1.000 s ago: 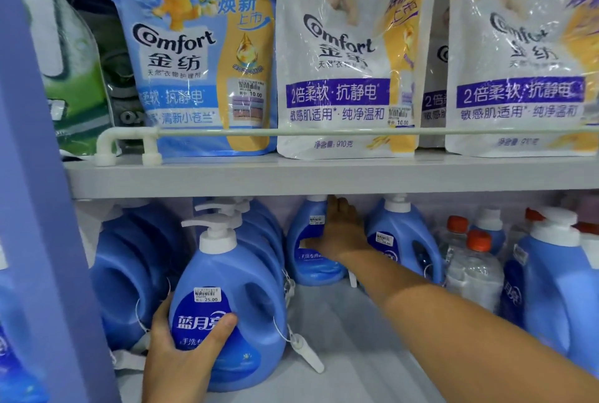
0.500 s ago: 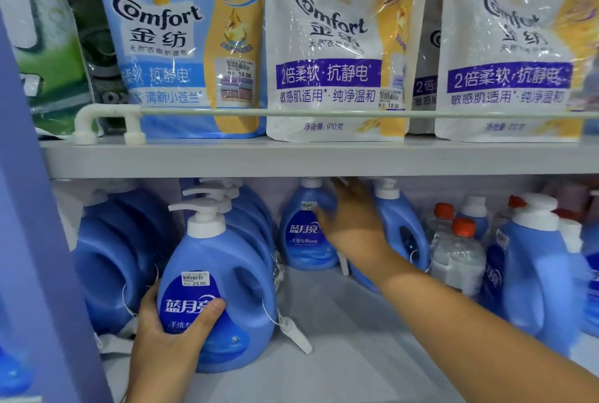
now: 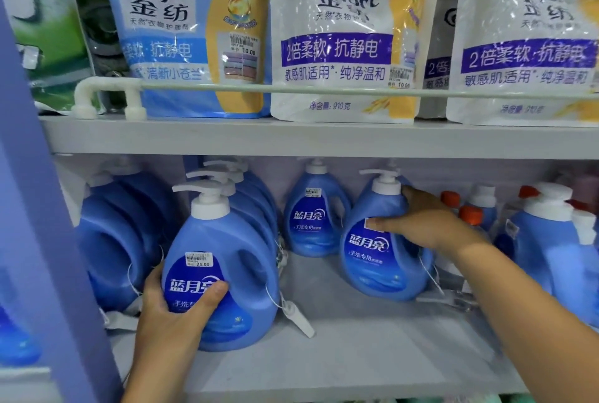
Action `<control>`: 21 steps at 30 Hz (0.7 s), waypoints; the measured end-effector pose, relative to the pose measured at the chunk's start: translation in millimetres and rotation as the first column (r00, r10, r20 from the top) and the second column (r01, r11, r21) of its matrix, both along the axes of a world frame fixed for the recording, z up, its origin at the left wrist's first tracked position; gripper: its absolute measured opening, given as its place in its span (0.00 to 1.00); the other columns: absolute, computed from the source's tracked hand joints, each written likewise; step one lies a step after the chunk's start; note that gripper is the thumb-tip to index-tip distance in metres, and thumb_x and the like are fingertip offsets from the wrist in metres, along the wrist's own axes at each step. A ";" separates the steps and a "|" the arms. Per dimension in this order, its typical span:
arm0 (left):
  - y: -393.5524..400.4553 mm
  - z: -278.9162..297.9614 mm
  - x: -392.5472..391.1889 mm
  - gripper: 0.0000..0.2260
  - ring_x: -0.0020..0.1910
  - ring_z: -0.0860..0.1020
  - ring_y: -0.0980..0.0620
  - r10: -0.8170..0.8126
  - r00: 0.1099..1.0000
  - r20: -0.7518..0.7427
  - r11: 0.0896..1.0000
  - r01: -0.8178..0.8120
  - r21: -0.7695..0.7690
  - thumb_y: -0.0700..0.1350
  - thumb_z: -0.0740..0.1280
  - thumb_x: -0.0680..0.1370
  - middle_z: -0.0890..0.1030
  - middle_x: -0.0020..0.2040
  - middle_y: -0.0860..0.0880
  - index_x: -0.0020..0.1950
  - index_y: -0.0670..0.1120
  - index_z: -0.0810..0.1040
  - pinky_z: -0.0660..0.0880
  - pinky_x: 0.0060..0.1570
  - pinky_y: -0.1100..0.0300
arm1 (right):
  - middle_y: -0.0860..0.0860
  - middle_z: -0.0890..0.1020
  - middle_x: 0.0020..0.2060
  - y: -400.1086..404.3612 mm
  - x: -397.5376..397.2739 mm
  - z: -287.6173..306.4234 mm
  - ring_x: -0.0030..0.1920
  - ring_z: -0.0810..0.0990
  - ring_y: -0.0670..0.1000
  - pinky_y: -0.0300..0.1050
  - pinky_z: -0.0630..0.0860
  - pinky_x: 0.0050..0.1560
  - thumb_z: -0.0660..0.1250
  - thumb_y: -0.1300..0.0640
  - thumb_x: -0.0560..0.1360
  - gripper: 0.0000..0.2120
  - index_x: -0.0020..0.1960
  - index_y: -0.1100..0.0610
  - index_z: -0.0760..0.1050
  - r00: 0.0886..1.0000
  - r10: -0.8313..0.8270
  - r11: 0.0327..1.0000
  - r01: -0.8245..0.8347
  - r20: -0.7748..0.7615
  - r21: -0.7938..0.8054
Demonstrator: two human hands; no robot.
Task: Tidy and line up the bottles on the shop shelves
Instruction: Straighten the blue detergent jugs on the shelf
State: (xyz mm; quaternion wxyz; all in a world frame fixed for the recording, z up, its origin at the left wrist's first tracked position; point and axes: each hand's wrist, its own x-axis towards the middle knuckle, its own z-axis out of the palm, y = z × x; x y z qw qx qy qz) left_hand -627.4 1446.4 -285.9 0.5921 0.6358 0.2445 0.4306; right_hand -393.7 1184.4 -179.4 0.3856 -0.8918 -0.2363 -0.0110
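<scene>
At the shelf front, the front pump bottle (image 3: pixel 223 273) is clasped low on its label by the left hand (image 3: pixel 175 312); further right and set back, the second pump bottle (image 3: pixel 382 247), upright, is gripped at its shoulder by the right hand (image 3: pixel 424 221), so it is to be drawn forward into line

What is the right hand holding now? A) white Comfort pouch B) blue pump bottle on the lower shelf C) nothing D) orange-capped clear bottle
B: the right hand wraps the shoulder of a blue pump bottle on the lower shelf, thumb across its label.
</scene>
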 end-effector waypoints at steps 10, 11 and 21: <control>-37.4 5.9 -4.6 0.45 0.73 0.65 0.53 0.243 0.969 0.036 0.845 -0.229 0.484 0.45 0.82 0.64 0.63 0.74 0.53 0.76 0.56 0.63 0.64 0.65 0.62 | 0.52 0.71 0.67 84.3 -2.1 -29.2 0.66 0.73 0.53 0.48 0.73 0.65 0.73 0.48 0.75 0.34 0.76 0.51 0.61 0.967 0.205 0.971 -0.221 0.149 0.097; -37.0 5.8 -3.6 0.43 0.73 0.64 0.53 0.236 0.971 0.041 0.834 -0.224 0.505 0.44 0.81 0.66 0.62 0.75 0.53 0.75 0.56 0.65 0.63 0.64 0.64 | 0.53 0.70 0.69 89.8 0.9 -34.1 0.67 0.72 0.54 0.50 0.72 0.67 0.73 0.48 0.76 0.35 0.77 0.51 0.59 0.966 0.195 0.970 -0.216 0.170 0.115; -45.5 8.5 -1.2 0.38 0.75 0.62 0.47 0.295 0.955 0.044 0.825 -0.277 0.492 0.47 0.80 0.70 0.64 0.75 0.47 0.75 0.51 0.66 0.66 0.69 0.50 | 0.54 0.70 0.70 100.7 7.5 -36.6 0.70 0.68 0.58 0.53 0.67 0.70 0.68 0.38 0.76 0.39 0.79 0.53 0.58 0.947 0.034 0.999 -0.025 0.320 -0.031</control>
